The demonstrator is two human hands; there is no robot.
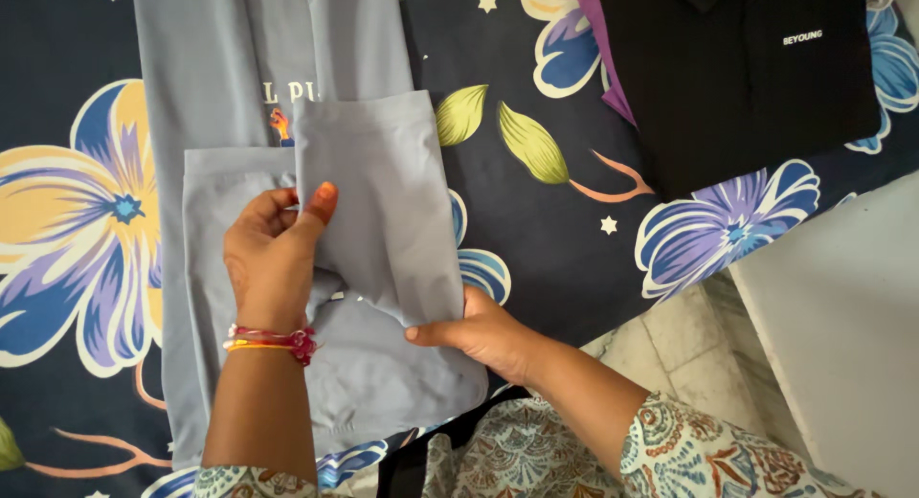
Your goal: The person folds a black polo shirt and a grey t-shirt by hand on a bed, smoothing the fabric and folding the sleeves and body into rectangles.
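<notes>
Left hand pinching a folded sleeve of the grey shirt spread on the floral bedsheet. Right hand closed on that sleeve's lower edge. Folded black shirt well beyond the right hand.

Black shirt far right; bedsheet between

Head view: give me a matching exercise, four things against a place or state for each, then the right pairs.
Things:
1. grey T-shirt
2. black shirt
3. left hand
4. right hand

Places or states:
A. folded, at the top right of the bedsheet
B. pinches the lower edge of the folded sleeve
C. spread flat on the floral bedsheet, one sleeve folded over
D. wears red and orange bracelets at the wrist, thumb pressed on the cloth

Pairs: 1-C, 2-A, 3-D, 4-B
</notes>
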